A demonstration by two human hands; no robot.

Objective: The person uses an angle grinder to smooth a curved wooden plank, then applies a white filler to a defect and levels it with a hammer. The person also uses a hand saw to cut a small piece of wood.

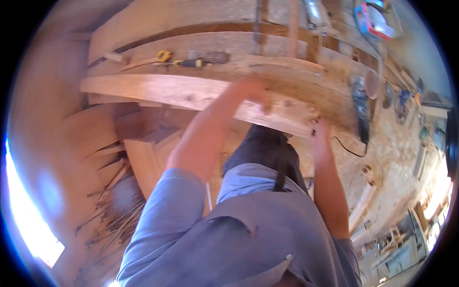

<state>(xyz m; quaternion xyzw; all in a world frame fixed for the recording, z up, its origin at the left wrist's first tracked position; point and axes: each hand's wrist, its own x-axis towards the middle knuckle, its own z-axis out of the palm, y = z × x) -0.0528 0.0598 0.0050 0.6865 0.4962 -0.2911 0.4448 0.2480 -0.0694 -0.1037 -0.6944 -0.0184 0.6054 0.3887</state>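
The plank (158,87) lies along the near edge of the bench (210,42). Over it, the left hand (252,92) is motion-blurred, fingers bent; I cannot tell whether it grips. The right hand (321,128) curls at the plank's right end, partly hiding it, its hold unclear.

A grey-blue shirt (272,220) is worn, with short sleeves (160,215) by which the forearms (332,191) are left bare, a small pale button (289,257) fixed on its front, and dark trousers (251,150) and a narrow dark band (281,172) seen beyond the shirt's paler blue hem (241,174).
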